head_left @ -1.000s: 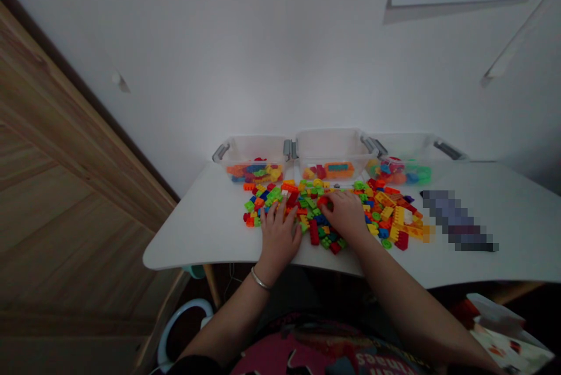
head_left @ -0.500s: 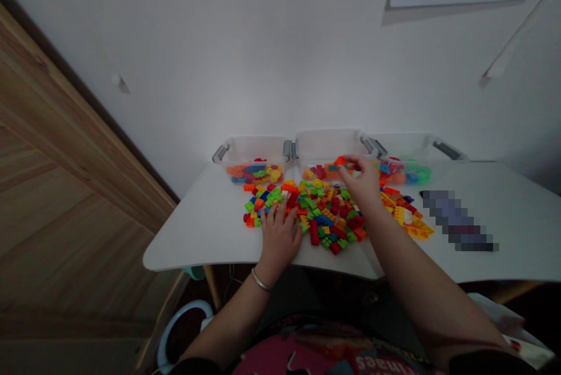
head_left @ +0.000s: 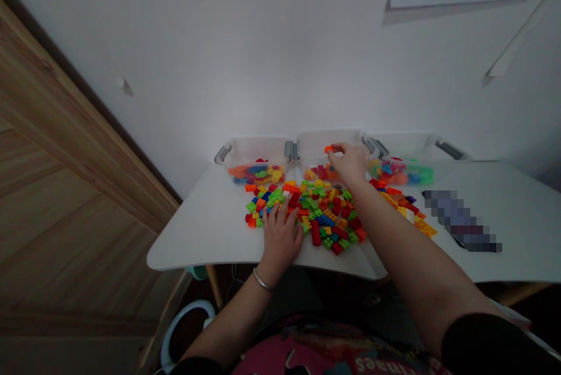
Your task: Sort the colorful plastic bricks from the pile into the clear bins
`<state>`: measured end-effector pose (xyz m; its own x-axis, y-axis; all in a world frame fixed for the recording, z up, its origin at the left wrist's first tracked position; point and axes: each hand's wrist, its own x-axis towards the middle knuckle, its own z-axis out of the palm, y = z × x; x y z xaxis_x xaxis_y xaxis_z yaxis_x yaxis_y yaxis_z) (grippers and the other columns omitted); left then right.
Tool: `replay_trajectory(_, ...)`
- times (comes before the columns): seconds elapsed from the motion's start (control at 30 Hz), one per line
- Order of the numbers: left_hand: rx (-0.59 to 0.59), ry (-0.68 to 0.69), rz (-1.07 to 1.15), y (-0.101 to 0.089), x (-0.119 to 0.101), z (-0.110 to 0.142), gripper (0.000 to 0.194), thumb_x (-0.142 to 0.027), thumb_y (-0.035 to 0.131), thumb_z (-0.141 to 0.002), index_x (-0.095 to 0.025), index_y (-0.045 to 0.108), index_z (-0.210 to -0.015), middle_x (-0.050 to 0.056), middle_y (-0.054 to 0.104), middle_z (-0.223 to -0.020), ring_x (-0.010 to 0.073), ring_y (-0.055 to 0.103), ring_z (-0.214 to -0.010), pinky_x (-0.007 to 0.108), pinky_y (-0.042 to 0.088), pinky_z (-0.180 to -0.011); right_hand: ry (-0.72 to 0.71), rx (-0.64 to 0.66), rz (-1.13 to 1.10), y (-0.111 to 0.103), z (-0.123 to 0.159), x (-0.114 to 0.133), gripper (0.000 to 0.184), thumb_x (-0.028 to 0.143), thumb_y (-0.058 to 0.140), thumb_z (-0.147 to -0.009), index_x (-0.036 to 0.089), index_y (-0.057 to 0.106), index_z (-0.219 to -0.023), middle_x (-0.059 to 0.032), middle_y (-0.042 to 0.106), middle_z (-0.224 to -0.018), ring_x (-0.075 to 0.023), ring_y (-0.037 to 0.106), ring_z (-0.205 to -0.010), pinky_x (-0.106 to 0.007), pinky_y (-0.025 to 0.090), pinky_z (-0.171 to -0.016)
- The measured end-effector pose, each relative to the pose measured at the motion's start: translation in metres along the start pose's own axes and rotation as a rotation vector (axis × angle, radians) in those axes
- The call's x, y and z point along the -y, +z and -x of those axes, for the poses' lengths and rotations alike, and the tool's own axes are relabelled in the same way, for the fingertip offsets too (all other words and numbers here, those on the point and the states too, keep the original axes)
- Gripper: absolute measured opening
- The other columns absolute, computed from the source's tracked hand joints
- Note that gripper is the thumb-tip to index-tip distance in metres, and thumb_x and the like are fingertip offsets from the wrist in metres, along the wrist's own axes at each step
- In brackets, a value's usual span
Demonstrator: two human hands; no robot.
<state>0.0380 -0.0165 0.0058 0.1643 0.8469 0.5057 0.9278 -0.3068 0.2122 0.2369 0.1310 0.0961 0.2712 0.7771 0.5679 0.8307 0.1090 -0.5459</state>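
The hands differ: the right hand point(head_left: 348, 163) pinches an orange plastic brick point(head_left: 328, 149) over the middle clear bin point(head_left: 311, 148). The left hand point(head_left: 280, 238) lies open, its fingertips point(head_left: 280, 211) touching the heap of toy bricks point(head_left: 324, 220) on the bench point(head_left: 197, 240).

A small orange toy brick point(head_left: 328, 149) is pinched aloft beyond a loose multicoloured heap of plastic bricks point(head_left: 324, 220).

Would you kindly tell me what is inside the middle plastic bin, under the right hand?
The middle bin holds red, yellow and orange bricks near its front. The right hand, pinching an orange brick, covers the bin's right part, so what lies there cannot be seen.
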Motion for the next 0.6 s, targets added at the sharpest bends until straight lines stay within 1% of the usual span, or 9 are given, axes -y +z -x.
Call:
replay_trajectory(0.23, 0.001, 0.003, -0.001, 0.0008, 0.0008, 0.0012, 0.04, -0.029, 0.056, -0.087, -0.022, 0.06, -0.126, 0.009, 0.046, -0.148, 0.0327, 0.042, -0.131, 0.062, 0.023, -0.113, -0.013, 0.071, 0.12, 0.0007, -0.0002, -0.001, 0.034, 0.046, 0.052, -0.084, 0.023, 0.075, -0.096, -0.0083, 0.073, -0.088, -0.0247, 0.06, -0.09, -0.042, 0.037, -0.091)
replay_trajectory(0.43, -0.006, 0.008, 0.002, 0.0016, 0.0025, 0.003, 0.04, -0.029, 0.057, -0.087, -0.023, 0.06, -0.126, 0.008, 0.046, -0.148, 0.0319, 0.042, -0.131, 0.061, 0.023, -0.114, -0.022, 0.109, 0.217, -0.0019, 0.0013, 0.0009, 0.036, 0.043, 0.047, -0.087, 0.022, 0.076, -0.093, -0.0108, 0.072, -0.083, -0.0252, 0.06, -0.087, -0.04, 0.038, -0.084)
replay_trajectory(0.53, -0.004, 0.006, 0.004, 0.0012, 0.0024, 0.0029, 0.04, -0.029, 0.056, -0.087, -0.023, 0.06, -0.126, 0.008, 0.046, -0.148, 0.0323, 0.042, -0.131, 0.061, 0.022, -0.115, -0.051, 0.073, 0.159, -0.0019, 0.0008, -0.0015, 0.033, 0.041, 0.049, -0.086, 0.022, 0.076, -0.09, -0.0099, 0.072, -0.083, -0.0259, 0.059, -0.089, -0.042, 0.038, -0.087)
replay_trajectory(0.6, 0.005, 0.006, 0.006, 0.0007, 0.002, 0.0025, 0.04, -0.029, 0.056, -0.087, -0.023, 0.06, -0.127, 0.008, 0.046, -0.148, 0.0323, 0.042, -0.132, 0.061, 0.022, -0.115, -0.083, -0.003, 0.061, -0.0033, 0.0021, -0.0026, 0.03, 0.037, 0.05, -0.086, 0.022, 0.075, -0.091, -0.0093, 0.072, -0.088, -0.0263, 0.058, -0.093, -0.042, 0.037, -0.092)
